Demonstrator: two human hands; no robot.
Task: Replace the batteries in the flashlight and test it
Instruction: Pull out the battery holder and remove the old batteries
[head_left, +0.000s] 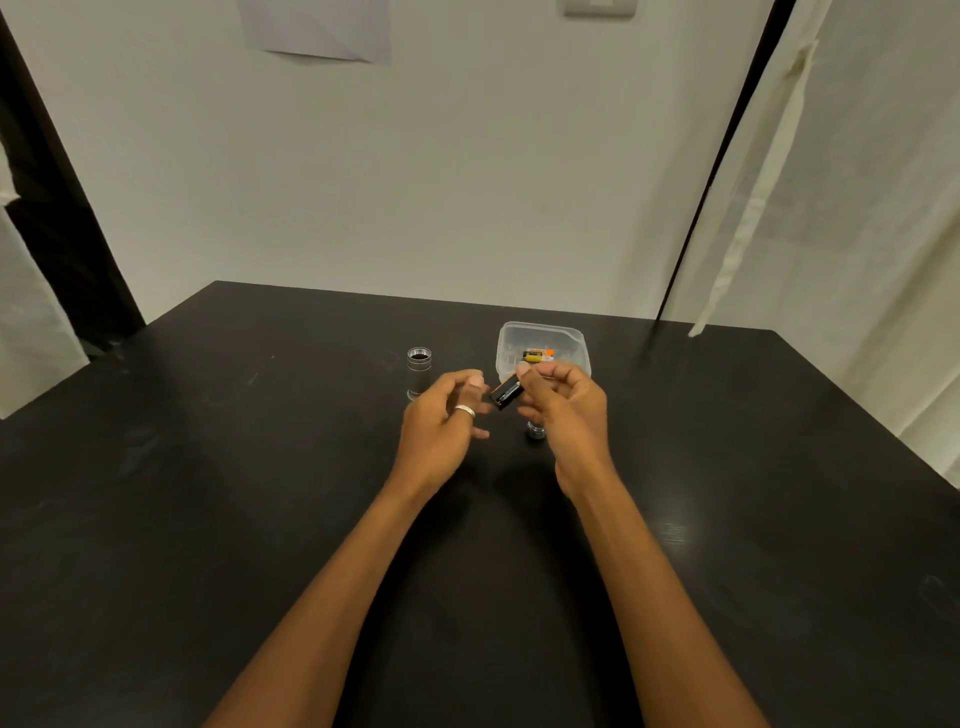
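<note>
My right hand (566, 410) holds a small black battery holder with an orange end (505, 392) between thumb and fingers, a little above the table. My left hand (441, 421), with a silver ring on one finger, hovers just left of the holder with loosely curled fingers and holds nothing. The flashlight body (419, 371), a black tube with a silver rim, stands upright on the table behind my left hand, its top open. A small dark cap (535, 431) lies on the table under my right hand, partly hidden by it.
A clear plastic container (576, 343) sits behind my right hand with yellow and orange batteries (537, 355) inside. The black table (260, 519) ends at a white wall at the back. A white curtain hangs at the right.
</note>
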